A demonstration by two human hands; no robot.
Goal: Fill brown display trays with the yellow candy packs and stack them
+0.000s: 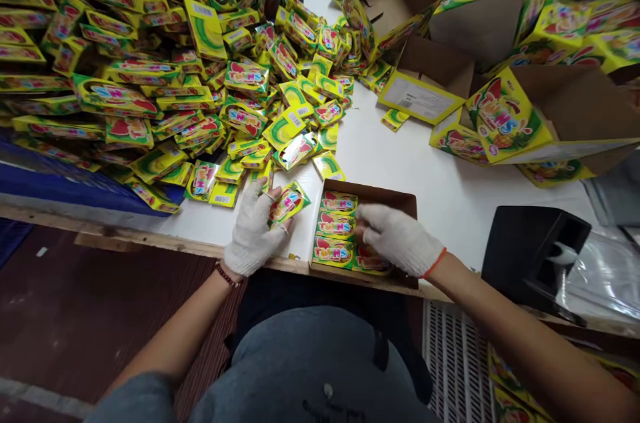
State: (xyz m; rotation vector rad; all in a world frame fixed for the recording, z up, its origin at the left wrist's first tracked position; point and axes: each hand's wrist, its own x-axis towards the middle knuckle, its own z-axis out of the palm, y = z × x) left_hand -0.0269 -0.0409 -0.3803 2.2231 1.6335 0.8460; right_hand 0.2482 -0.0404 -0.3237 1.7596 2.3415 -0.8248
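Observation:
My left hand (pixel 257 226), in a white glove with bare fingertips, grips a small yellow-green Twins candy box (pixel 290 201) between thumb and fingers, just left of an open carton. My right hand (pixel 397 236), gloved the same way, reaches into this brown carton (pixel 387 193) with its fingers curled down. Its fingertips are close to the candy boxes packed there, and what they hold is hidden under the hand. Along the carton's left side lie candy boxes (pixel 334 223) in a column, printed faces up. Another candy box (pixel 369 259) shows partly beneath my right hand.
A large heap of the same candy boxes (pixel 150 69) covers the left of the white table (pixel 370 143). Open printed cartons (pixel 425 93) stand at the back right. A black tape dispenser (pixel 525 256) sits by the front edge at right, beside clear plastic (pixel 605 269).

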